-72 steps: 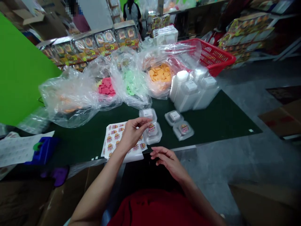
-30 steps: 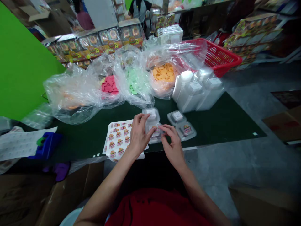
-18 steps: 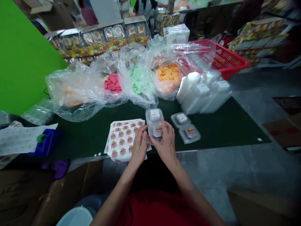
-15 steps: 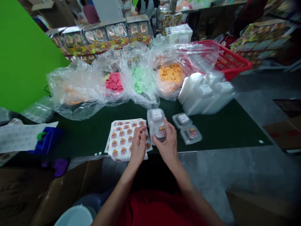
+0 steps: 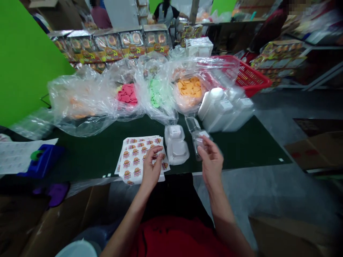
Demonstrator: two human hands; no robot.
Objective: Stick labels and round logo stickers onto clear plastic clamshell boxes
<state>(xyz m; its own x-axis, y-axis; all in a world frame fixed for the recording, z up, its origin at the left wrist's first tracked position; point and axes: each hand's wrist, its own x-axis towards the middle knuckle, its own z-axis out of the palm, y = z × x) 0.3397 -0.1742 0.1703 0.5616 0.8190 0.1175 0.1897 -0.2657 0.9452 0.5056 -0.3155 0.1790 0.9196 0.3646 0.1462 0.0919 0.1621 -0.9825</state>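
Our right hand (image 5: pixel 213 157) pinches a clear box (image 5: pixel 197 142) between thumb and fingers, holding it open and tilted. Our left hand (image 5: pixel 151 167) is half spread above the sticker sheets (image 5: pixel 136 155); we cannot tell whether it touches them. Between our hands, a second box (image 5: pixel 178 151) lies open on the worktop (image 5: pixel 252 150); beyond stand stacked boxes (image 5: pixel 224 112).

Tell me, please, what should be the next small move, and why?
Probably lower the clear container in the right hand flat onto the dark table: it looks tilted. Setting it down could free this hand for the middle container, whose front half looks bare.
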